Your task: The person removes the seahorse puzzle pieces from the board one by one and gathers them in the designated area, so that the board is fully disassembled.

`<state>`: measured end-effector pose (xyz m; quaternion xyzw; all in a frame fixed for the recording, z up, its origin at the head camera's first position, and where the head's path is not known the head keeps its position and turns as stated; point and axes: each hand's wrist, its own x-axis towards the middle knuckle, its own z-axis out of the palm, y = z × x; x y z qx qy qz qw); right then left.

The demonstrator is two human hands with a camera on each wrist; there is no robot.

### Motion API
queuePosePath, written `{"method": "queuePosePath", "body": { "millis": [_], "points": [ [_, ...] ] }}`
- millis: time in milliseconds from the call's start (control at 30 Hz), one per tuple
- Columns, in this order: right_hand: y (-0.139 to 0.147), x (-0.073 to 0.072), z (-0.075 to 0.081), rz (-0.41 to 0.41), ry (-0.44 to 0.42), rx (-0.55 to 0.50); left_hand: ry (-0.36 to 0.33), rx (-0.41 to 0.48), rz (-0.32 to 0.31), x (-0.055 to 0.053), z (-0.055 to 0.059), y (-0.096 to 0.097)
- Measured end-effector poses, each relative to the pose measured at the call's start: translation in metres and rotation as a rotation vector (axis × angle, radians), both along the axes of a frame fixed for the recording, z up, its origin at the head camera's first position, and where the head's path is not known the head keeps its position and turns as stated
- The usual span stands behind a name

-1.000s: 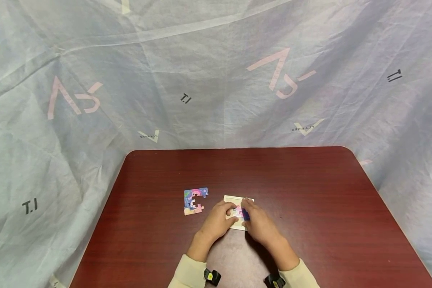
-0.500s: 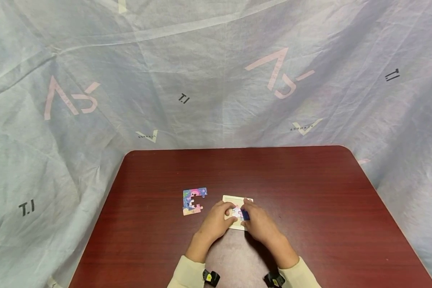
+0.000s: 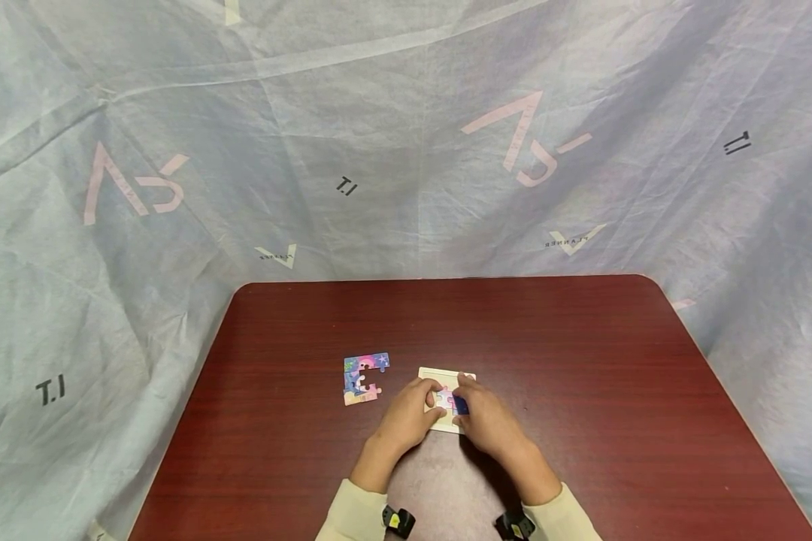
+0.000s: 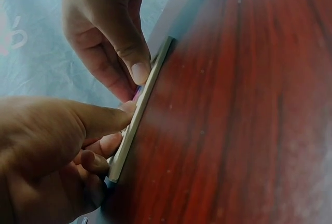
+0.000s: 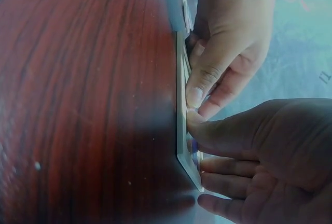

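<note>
Puzzle pieces (image 3: 446, 399), pink and dark blue, pinched by left hand (image 3: 407, 417) and right hand (image 3: 492, 423) on this pale tray (image 3: 436, 375), plus a C-shaped bunch (image 3: 351, 381) of others chilling nearby on the surface (image 3: 562, 353).

The curtain (image 3: 379, 113) is grey with pink, black and yellowish marks, the table (image 3: 582, 361) red-brown with dark grain, the tray (image 3: 437, 373) cream, the puzzle pieces (image 3: 352, 381) pink and blue.

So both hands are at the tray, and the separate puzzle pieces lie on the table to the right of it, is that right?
No: the separate puzzle pieces lie on the table left of the tray, as the head view shows. The left hand and right hand are indeed at it.
</note>
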<state>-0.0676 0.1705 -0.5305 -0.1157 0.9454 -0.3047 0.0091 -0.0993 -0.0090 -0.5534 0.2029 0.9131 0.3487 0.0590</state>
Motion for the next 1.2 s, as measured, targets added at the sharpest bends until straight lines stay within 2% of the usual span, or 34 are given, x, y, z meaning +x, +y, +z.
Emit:
{"method": "queuePosePath", "body": {
  "millis": [533,1200],
  "points": [
    [0.0006,-0.0006,-0.0027,-0.004,-0.005,-0.008,-0.06,-0.05,0.015,-0.0009,0.0037,0.0017],
    [0.001,-0.0021,-0.0045,-0.005,0.008,-0.007,-0.091,-0.028,0.026,-0.0024,0.0064,0.0017]
  ]
}}
